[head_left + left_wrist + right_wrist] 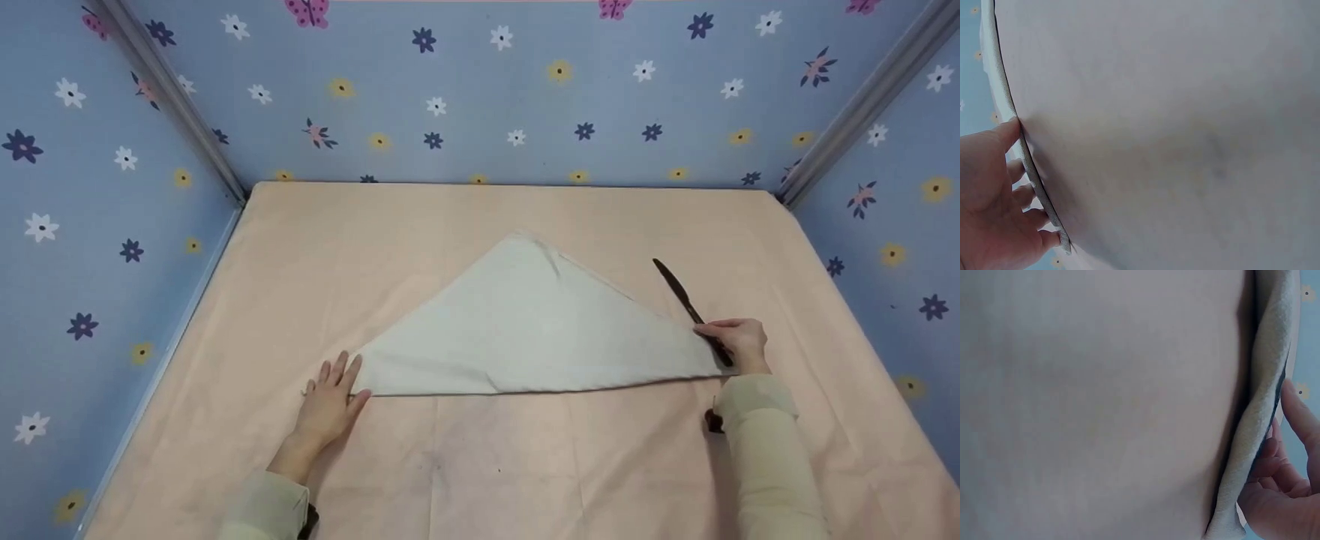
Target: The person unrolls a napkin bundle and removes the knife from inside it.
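Note:
A white cloth napkin, folded into a wide triangle, lies with its long edge toward me and its peak at the far side. Fingers spread, my left hand rests flat on the napkin's left corner; in the left wrist view its fingertips line the folded edge. At the right corner, my right hand pinches a dark table knife, blade pointing away and to the left, the handle end over the cloth. The right wrist view shows the knife as a dark strip behind the rolled napkin edge.
A peach tablecloth with creases covers the table. Blue flowered panels stand along the back and both sides, with grey posts at the far corners.

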Demonstrator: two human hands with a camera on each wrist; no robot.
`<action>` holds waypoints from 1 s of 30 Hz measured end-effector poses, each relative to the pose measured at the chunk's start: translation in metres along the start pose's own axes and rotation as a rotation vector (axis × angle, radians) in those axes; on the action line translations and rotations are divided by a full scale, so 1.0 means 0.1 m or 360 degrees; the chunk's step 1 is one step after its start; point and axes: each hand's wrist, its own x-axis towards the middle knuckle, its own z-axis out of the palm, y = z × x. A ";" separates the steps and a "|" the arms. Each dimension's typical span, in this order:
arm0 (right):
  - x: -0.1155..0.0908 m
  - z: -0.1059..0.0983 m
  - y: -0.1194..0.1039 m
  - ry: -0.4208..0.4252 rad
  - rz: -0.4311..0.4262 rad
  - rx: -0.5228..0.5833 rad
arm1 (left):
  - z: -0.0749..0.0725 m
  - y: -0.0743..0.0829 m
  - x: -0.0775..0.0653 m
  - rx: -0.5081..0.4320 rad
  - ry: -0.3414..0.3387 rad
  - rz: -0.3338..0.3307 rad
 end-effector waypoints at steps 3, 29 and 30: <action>0.02 0.01 0.00 0.0015 -0.0015 -0.0030 | 0.00 0.00 -0.01 0.0009 0.0005 0.0002; 0.06 0.01 -0.07 -0.0025 -0.0004 -0.0172 | 0.00 0.00 0.01 0.0024 -0.0044 -0.0029; 0.06 0.02 -0.08 -0.0021 -0.0016 -0.0204 | 0.00 0.00 0.01 0.0025 -0.0046 -0.0028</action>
